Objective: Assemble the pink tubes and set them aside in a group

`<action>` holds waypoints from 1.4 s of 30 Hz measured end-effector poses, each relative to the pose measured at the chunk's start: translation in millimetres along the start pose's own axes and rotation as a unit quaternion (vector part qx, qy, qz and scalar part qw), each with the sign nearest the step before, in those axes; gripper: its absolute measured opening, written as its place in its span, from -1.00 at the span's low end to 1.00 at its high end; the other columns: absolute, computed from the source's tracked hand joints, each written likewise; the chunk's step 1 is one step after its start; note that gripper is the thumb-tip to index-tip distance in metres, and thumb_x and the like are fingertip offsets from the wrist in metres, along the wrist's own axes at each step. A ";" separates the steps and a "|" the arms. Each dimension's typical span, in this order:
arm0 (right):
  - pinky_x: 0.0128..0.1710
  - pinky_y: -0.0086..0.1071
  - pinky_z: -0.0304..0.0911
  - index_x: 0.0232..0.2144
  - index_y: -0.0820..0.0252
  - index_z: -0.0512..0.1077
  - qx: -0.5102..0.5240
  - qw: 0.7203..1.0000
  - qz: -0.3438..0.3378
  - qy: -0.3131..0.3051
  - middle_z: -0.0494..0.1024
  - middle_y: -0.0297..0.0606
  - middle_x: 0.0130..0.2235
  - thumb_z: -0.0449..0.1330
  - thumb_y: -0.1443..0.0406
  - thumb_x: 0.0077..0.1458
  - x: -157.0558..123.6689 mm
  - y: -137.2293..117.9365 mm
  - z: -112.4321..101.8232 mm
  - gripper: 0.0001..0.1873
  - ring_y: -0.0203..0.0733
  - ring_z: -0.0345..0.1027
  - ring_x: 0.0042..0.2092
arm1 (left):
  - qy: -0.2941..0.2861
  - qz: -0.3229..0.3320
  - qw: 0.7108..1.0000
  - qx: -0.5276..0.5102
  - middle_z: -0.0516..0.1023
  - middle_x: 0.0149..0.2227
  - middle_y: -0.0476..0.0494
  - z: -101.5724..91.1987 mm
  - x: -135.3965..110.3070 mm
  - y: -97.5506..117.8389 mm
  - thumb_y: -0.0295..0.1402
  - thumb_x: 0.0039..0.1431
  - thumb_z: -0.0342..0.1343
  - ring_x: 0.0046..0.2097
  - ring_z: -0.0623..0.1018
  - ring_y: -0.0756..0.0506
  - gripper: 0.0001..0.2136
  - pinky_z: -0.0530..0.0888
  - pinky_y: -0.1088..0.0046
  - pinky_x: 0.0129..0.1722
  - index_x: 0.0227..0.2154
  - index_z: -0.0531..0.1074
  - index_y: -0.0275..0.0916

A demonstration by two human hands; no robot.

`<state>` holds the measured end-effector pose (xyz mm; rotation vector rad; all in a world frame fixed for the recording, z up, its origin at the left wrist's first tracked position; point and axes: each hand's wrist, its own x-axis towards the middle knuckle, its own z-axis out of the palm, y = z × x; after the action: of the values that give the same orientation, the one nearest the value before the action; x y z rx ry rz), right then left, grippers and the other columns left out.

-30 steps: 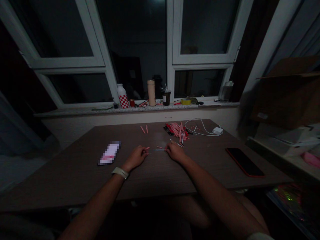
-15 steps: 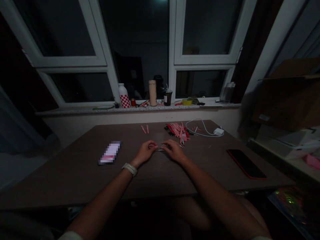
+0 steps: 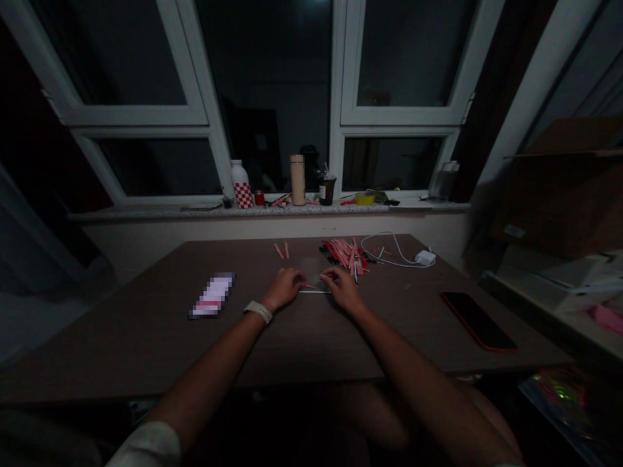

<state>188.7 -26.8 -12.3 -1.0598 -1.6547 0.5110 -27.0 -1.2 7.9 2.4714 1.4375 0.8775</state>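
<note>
My left hand and my right hand rest close together on the dark wooden table. Both have their fingers curled in a pinch. Between them lies a thin white rod, and each hand seems to hold one end of it. A small pink piece sits at my left fingertips. A pile of pink and red pen parts lies just beyond my right hand. The light is dim, so the small parts are hard to make out.
Two loose pink pieces lie further back. A white charger and cable sit at the back right, a dark phone at the right, another phone at the left. Bottles and cups stand on the windowsill.
My hands came together from about a hand's width apart. My left hand moved right and slightly forward toward the white rod.
</note>
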 end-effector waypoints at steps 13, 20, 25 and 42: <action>-0.07 -0.28 0.36 -0.24 0.21 0.54 0.027 0.999 0.022 0.020 0.64 -0.14 -0.18 0.20 0.15 0.14 2.8 9.0 -1.6 -0.74 -0.11 0.50 -0.16 | -0.046 -0.012 0.999 0.012 0.62 -0.24 -0.23 18.9 17.2 -4.6 -0.18 0.07 0.32 -0.06 0.53 -0.29 -0.83 0.38 0.21 0.04 -0.40 0.61 -0.17; -0.10 -0.25 0.39 -0.24 0.18 0.58 0.073 0.997 0.021 0.024 0.67 -0.16 -0.20 0.22 0.13 0.14 5.1 17.9 1.9 -0.73 -0.08 0.53 -0.17 | 0.011 0.001 0.994 -0.106 0.61 -0.27 -0.18 5.6 0.9 13.6 -0.23 0.25 0.13 -0.22 0.55 -0.16 -0.81 0.45 0.33 -0.15 -0.26 0.52 -0.25; -0.08 -0.24 0.39 -0.25 0.16 0.59 0.091 0.996 0.010 -0.001 0.67 -0.16 -0.21 0.25 0.12 0.13 3.3 14.9 1.7 -0.74 -0.07 0.55 -0.15 | 0.052 0.003 0.980 -0.192 0.63 -0.24 -0.16 -3.9 -16.6 27.6 -0.23 0.25 0.14 -0.25 0.55 -0.11 -0.80 0.46 0.38 -0.22 -0.21 0.53 -0.26; -0.11 -0.26 0.36 -0.25 0.18 0.59 0.054 0.997 0.009 -0.054 0.65 -0.17 -0.22 0.27 0.10 0.12 -0.5 4.6 -4.4 -0.72 -0.10 0.51 -0.18 | 0.105 0.009 0.984 -0.147 0.61 -0.29 -0.11 8.8 -30.2 29.6 -0.30 0.25 0.18 -0.30 0.50 -0.07 -0.86 0.41 0.40 -0.24 -0.23 0.56 -0.24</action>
<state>194.6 -25.6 -14.5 -0.9838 -1.6923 0.6727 -11.3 -40.7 0.2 2.2298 1.2390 1.2855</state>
